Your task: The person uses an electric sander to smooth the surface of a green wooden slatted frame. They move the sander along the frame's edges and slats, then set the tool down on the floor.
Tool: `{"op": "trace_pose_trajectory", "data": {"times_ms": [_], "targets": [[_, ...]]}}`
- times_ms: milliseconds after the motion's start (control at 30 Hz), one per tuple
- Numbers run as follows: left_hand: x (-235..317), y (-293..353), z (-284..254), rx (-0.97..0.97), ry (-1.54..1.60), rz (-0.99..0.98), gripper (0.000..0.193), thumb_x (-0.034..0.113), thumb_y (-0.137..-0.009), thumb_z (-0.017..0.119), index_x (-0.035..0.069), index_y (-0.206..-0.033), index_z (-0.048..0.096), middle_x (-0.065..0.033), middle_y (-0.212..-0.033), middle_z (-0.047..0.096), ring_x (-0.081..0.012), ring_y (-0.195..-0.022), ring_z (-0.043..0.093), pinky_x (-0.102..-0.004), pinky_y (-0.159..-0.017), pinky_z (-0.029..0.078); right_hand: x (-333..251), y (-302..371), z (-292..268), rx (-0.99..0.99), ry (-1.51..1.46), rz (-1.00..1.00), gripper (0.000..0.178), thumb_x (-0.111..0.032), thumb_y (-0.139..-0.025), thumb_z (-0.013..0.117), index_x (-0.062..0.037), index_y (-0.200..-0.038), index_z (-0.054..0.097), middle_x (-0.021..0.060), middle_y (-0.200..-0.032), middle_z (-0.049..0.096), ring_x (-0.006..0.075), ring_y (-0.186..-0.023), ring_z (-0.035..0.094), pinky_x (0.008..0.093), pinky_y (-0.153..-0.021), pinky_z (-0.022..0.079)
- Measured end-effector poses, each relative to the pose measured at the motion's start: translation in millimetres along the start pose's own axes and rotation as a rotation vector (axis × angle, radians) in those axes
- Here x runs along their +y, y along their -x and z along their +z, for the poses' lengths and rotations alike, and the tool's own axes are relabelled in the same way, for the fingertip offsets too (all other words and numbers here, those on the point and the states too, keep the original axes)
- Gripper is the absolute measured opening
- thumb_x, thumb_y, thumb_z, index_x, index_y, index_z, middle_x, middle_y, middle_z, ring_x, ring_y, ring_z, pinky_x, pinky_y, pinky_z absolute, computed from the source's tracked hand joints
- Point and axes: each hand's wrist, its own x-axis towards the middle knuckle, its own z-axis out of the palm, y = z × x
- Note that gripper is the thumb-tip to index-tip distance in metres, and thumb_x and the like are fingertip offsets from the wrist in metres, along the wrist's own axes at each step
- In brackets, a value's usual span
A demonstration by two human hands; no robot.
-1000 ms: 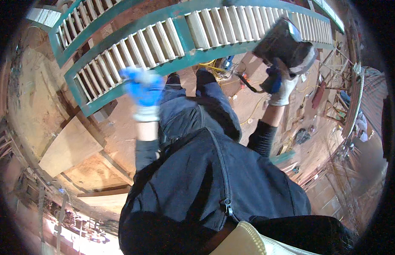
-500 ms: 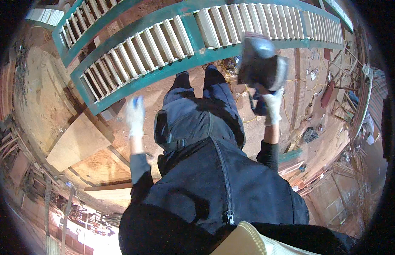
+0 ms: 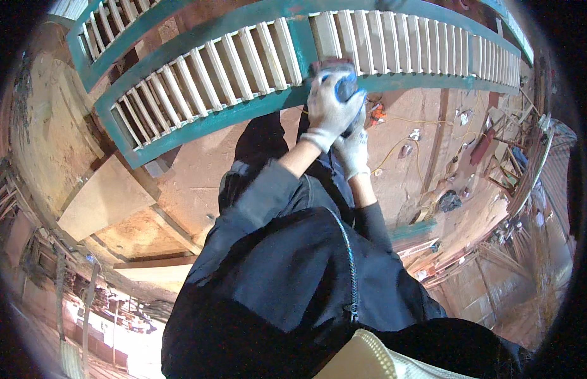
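Note:
Both my hands, in whitish work gloves with blue patches, are on a dark power sander [image 3: 331, 65]. My left hand [image 3: 328, 112] is closed over its front top, and my right hand [image 3: 353, 153] grips its rear, partly hidden behind the left. The sander is at the near green rail of a louvered shutter [image 3: 214, 119], where a green crosspiece meets it. Pale slats fill the shutter's panels on both sides. My gloves cover most of the tool, and its underside is hidden, so I cannot tell whether it presses on the wood.
A second green shutter [image 3: 78, 52] lies beyond at the far left. Yellow cord [image 3: 394, 146] winds over the reddish floor at right, near an orange object [image 3: 378, 114] and a dark bag [image 3: 450, 201]. Wooden boards [image 3: 107, 196] lie at left, and scrap wood [image 3: 511, 165] is piled at right.
The sander has swung left and turned from beside my right leg to the shutter's near rail. My left hand, apart and away at the left before, has come across and taken hold of it.

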Motion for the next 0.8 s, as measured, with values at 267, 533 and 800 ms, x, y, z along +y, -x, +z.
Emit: {"op": "trace_pose_trajectory", "data": {"times_ms": [267,533,800], "targets": [[4,15,9,0.082,-0.052,-0.085,0.038,0.028,-0.069,0.079,0.011,-0.098,0.06,-0.0153,-0.099,0.057,-0.0357,-0.094,0.057,-0.0463,-0.08,0.047,-1,3,-13,-0.081,0.117,-0.026,0.073,-0.024,-0.079,0.071,-0.0025,-0.139,0.035,0.0253,-0.117,0.061,0.0383,-0.108,0.061,0.0428,-0.09,0.048],[0,-39,-2,0.115,-0.03,-0.003,0.037,0.033,-0.072,0.077,0.014,-0.1,0.062,-0.0142,-0.102,0.057,-0.0356,-0.096,0.058,-0.047,-0.082,0.047,-35,-39,3,-0.076,0.055,0.01,0.064,-0.025,-0.079,0.073,0.0002,-0.132,0.046,0.0251,-0.115,0.063,0.0339,-0.104,0.063,0.042,-0.087,0.049],[4,-117,-11,0.113,-0.12,0.061,0.042,0.036,-0.073,0.073,0.011,-0.104,0.059,-0.0176,-0.099,0.057,-0.0355,-0.092,0.06,-0.0491,-0.079,0.049,-82,-106,12,-0.053,-0.055,-0.164,0.067,-0.032,-0.077,0.076,0.0014,-0.129,0.049,0.0216,-0.114,0.065,0.0295,-0.102,0.064,0.0399,-0.086,0.05]]}}
